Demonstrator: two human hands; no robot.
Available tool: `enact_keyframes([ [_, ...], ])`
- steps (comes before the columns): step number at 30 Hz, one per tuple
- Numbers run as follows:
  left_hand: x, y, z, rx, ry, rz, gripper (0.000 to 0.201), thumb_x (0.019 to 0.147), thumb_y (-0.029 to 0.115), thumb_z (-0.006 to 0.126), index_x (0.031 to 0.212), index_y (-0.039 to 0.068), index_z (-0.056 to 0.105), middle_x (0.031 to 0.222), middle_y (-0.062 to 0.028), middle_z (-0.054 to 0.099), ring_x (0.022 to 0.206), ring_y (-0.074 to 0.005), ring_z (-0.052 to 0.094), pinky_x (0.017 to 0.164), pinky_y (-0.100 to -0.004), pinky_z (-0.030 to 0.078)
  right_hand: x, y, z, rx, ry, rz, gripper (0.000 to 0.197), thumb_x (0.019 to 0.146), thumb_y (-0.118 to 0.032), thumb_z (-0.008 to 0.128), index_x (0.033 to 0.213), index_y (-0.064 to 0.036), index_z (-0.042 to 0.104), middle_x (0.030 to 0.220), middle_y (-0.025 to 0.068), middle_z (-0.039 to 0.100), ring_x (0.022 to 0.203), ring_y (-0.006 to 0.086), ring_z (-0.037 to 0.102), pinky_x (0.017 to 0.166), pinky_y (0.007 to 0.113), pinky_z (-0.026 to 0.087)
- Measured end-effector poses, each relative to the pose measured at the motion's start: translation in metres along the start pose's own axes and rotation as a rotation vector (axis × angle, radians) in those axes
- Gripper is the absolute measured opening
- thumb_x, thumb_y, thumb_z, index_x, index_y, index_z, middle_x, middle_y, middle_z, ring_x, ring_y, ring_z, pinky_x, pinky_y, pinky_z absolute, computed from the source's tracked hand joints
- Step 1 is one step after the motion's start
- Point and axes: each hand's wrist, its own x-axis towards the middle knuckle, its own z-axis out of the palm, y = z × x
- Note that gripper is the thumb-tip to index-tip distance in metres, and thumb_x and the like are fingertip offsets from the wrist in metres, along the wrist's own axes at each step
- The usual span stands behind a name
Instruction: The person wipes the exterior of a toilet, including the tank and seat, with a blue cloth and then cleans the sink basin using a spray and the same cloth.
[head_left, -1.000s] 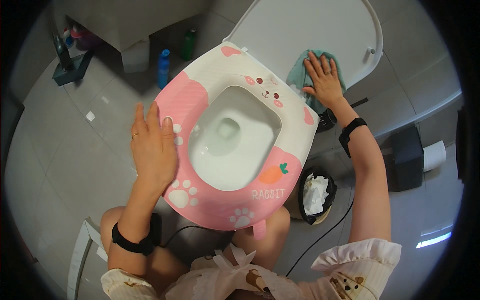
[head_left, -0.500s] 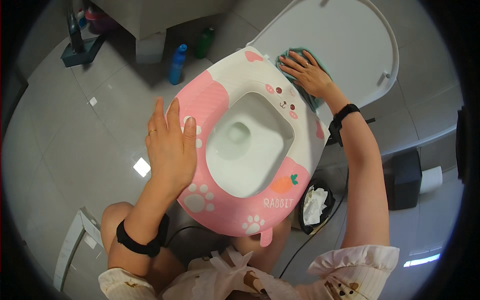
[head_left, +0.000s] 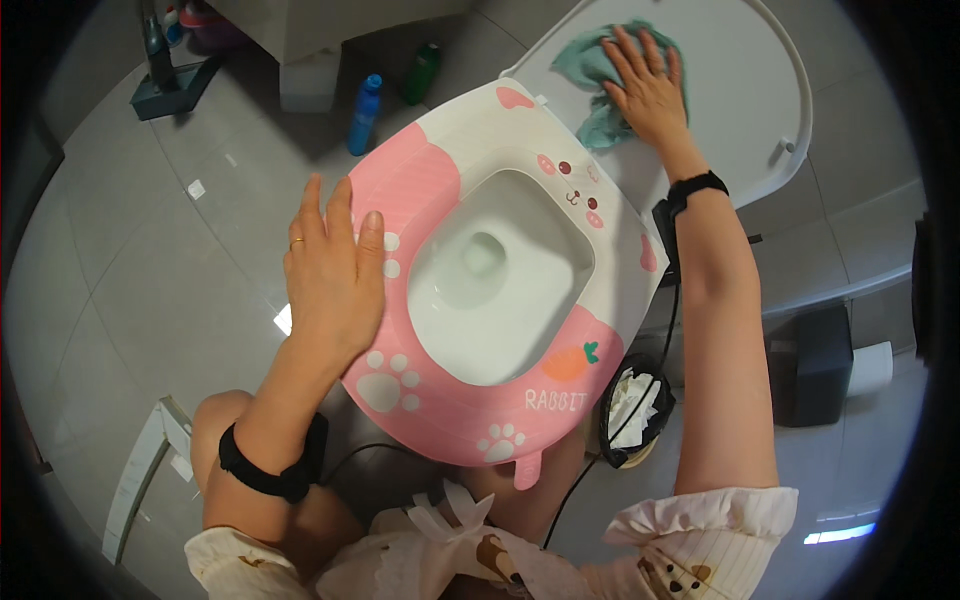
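My right hand (head_left: pixel 645 90) presses flat, fingers spread, on a crumpled green cloth (head_left: pixel 605 122) against the inside of the raised white toilet lid (head_left: pixel 745 75). Below the lid lies a pink and white padded toilet seat cover (head_left: pixel 430 420) with a rabbit face, paw prints and a carrot. Through its opening the white toilet bowl (head_left: pixel 530 300) shows. My left hand (head_left: pixel 335 275) rests on the cover's left edge, fingers stretched out. A small pink tab (head_left: pixel 527 470) sticks out at the cover's near edge.
A blue bottle (head_left: pixel 365 115) and a green bottle (head_left: pixel 422 73) stand on the tiled floor behind. At the far left is a grey brush or mop head (head_left: pixel 175 90). Right of the toilet are a bin (head_left: pixel 635 410) with crumpled paper, a cable, and a toilet roll (head_left: pixel 870 369) on a black holder.
My right hand has moved with the cloth from the seat's hinge edge, farther up onto the lid. The cloth is more spread out. My left hand remains on the cover's edge.
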Motion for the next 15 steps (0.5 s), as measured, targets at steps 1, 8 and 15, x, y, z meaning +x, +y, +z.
enact_keyframes([
  [1,0.000,0.008,-0.001,0.016,0.009,0.013,0.049,0.093,0.034,0.032,0.127,-0.001,0.036,0.134,-0.0277,0.027,0.118,-0.0433,0.033,0.095,-0.0498,0.028,-0.017,0.015,0.004,0.013,0.088,0.065,0.054,0.089,-0.044,0.038,0.138,-0.0279,0.022,0.146,-0.0082,0.015,0.134,0.0202,0.013,0.105,0.052,0.007],
  [8,0.001,0.006,0.004,0.004,0.032,0.032,0.050,0.093,0.035,0.031,0.126,-0.001,0.038,0.134,-0.0275,0.027,0.118,-0.0442,0.033,0.097,-0.0491,0.027,-0.108,0.050,0.017,-0.091,0.145,0.419,0.059,0.087,-0.047,0.039,0.138,-0.0224,0.023,0.147,0.0020,0.013,0.129,0.0369,0.020,0.098,0.063,0.012],
  [15,-0.004,0.011,-0.003,0.073,0.057,0.044,0.048,0.092,0.032,0.035,0.126,-0.001,0.038,0.133,-0.0273,0.028,0.117,-0.0436,0.035,0.093,-0.0497,0.030,-0.146,0.025,-0.017,-0.047,-0.188,0.233,0.059,0.086,-0.039,0.047,0.136,-0.0164,0.028,0.145,0.0057,0.016,0.127,0.0361,0.023,0.101,0.059,0.014],
])
